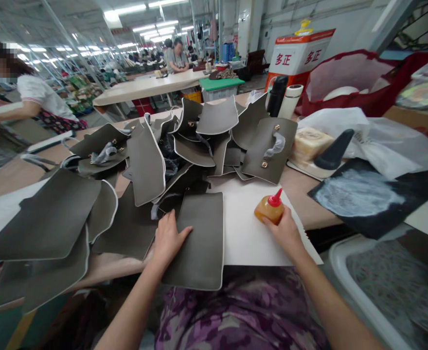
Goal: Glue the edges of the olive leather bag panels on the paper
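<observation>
Lap: purple cloth point(236, 316).
Left hand point(168, 238): spread flat on grey leather panel point(199, 248).
Right hand point(286, 234): gripping amber squeeze bottle point(268, 209).
Progress: panel looks bare; pile point(146, 160) waits behind.

grey panel pile point(146, 160) left-centre | black cone point(333, 150) + plastic bag point(382, 138) right | black board point(360, 197), white smear, near right | red bag point(374, 99) far right | two flasks point(276, 95) far centre | person point(35, 97) far left

Under right hand point(285, 233) — bottle point(269, 208) base hidden.
</observation>
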### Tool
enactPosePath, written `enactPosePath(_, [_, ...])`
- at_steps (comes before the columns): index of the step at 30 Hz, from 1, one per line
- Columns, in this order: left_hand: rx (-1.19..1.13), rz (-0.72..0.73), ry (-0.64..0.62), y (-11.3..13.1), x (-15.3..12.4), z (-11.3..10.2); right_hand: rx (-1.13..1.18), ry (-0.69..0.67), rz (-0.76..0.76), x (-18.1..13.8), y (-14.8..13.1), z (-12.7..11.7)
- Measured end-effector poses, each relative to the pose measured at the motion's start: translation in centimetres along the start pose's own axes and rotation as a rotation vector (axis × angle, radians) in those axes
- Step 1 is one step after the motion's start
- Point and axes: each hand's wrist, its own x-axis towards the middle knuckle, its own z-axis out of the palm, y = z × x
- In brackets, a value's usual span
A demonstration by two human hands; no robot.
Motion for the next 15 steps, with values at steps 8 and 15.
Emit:
enactPosePath(8, [-0.496,-0.292,-0.129,0.1,0.3,0.3,0.325,-0.252,0.002,-6.6,-5.1,1.0])
enactPosePath(15, [-0.782,-0.243,-0.156,1.0,-1.1,-1.3,0.433,-0.446,0.128,-6.4,-6.7,5.1])
